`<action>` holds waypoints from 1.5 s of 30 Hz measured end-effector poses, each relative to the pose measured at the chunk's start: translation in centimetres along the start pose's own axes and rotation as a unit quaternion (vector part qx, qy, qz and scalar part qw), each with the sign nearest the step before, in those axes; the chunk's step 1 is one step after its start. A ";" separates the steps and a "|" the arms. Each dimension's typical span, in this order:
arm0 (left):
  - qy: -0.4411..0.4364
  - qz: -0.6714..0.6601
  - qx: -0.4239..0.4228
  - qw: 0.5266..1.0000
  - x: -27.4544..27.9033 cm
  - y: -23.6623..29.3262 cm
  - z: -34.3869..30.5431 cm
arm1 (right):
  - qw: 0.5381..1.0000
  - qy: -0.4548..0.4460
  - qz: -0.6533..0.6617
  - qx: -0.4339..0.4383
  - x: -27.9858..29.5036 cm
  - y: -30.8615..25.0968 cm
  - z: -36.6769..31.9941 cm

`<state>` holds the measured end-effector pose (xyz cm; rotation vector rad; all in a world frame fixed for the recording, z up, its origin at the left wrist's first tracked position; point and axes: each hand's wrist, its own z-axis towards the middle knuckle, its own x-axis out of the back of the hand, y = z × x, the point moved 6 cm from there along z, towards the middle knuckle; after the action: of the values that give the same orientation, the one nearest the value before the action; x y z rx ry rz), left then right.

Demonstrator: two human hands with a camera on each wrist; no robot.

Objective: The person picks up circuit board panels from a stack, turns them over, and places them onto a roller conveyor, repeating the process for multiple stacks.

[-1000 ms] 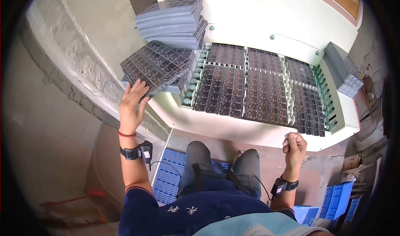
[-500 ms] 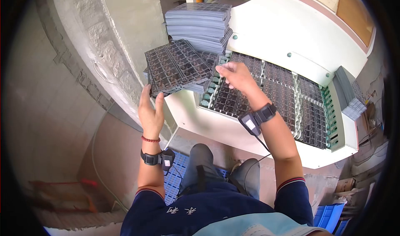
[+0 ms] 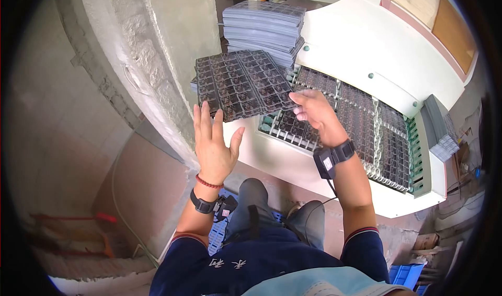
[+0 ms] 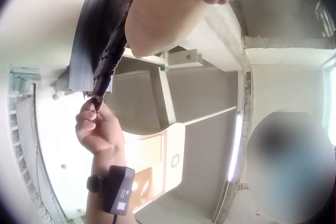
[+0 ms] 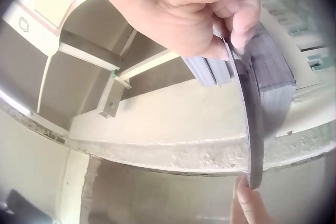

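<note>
A dark circuit board panel (image 3: 235,84), patterned in a grid, lies tilted on a pile in front of the taller stack in the head view. My right hand (image 3: 316,113) pinches its right near corner between thumb and fingers; the right wrist view shows the thin panel edge (image 5: 244,95) between the fingertips. At the panel's near left edge, my left hand (image 3: 214,144) has its fingers straight and thumb spread, fingertips right at the edge. From the left wrist, the panel (image 4: 107,56) appears edge-on, with the right hand (image 4: 100,129) at its far end.
A tall stack of panels (image 3: 261,32) stands behind. To the right, a white machine (image 3: 340,32) has rollers (image 3: 377,134) carrying rows of similar boards (image 3: 395,163). Another stack (image 3: 438,126) sits at its right end. A rough wall edge (image 3: 138,61) runs along the left.
My right hand has come from the machine's front right across to the panel's right corner and now pinches it. My left hand stays at the near edge. The head view has turned left.
</note>
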<state>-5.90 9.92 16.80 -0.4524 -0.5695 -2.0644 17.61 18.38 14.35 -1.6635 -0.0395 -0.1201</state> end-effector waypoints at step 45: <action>-0.363 -0.735 0.457 0.346 -10.7 7.0 -17.8 | 0.969 0.141 0.199 0.037 6.4 18.1 -24.0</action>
<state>3.90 4.03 -1.93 0.0559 -3.5158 -2.0916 24.42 -7.55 -0.69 -1.5348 0.4986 -0.0474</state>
